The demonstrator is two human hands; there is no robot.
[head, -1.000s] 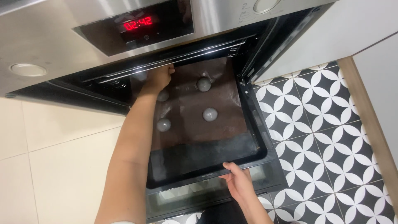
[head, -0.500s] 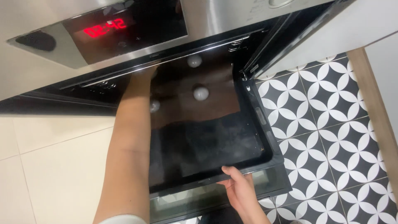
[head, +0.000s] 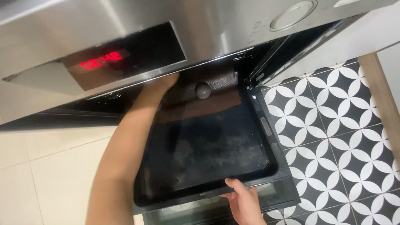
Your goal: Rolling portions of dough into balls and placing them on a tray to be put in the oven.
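My left hand (head: 166, 81) goes up under the brushed steel oven front panel (head: 200, 29), so its fingers are hidden — I cannot tell what they touch. The far end of the black rectangular metal baking tray (head: 208, 146) disappears there too, leaving one small round grey lump (head: 203, 90) showing. My right hand (head: 243, 202) is cut off by the bottom edge — wrist unseen.

The black baking tray (head: 208, 158) filled the oven mouth. Above its far end the steel control panel (head: 166, 37) overhung, leaving a low gap, partly taken by the left hand (head: 164, 81) and a round dough ball (head: 203, 90). Right of the tray, the patterned floor (head: 333, 125) offered open room. The right hand (head: 243, 202) occupied the tray's near rim.
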